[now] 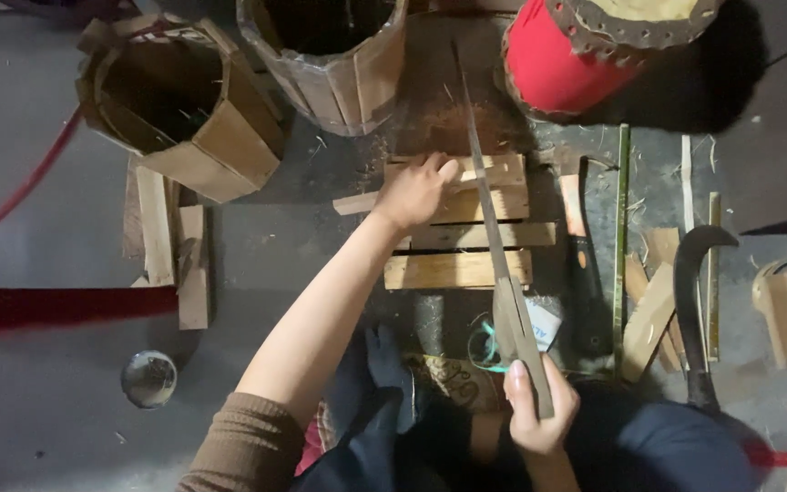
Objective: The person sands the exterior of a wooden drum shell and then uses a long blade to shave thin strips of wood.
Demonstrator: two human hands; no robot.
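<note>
My right hand grips the wooden handle of a long narrow saw, whose thin blade runs up and away across a stack of wooden slats on the floor. My left hand presses down on the upper slats at the left of the blade, fingers bent over a slat's edge. Reddish sawdust lies just beyond the slats.
Two wooden stave buckets stand at the back, one tipped on its side, one upright. A red drum sits at the top right. A curved dark billhook, loose wood pieces and slats lie around. A glass bowl sits left.
</note>
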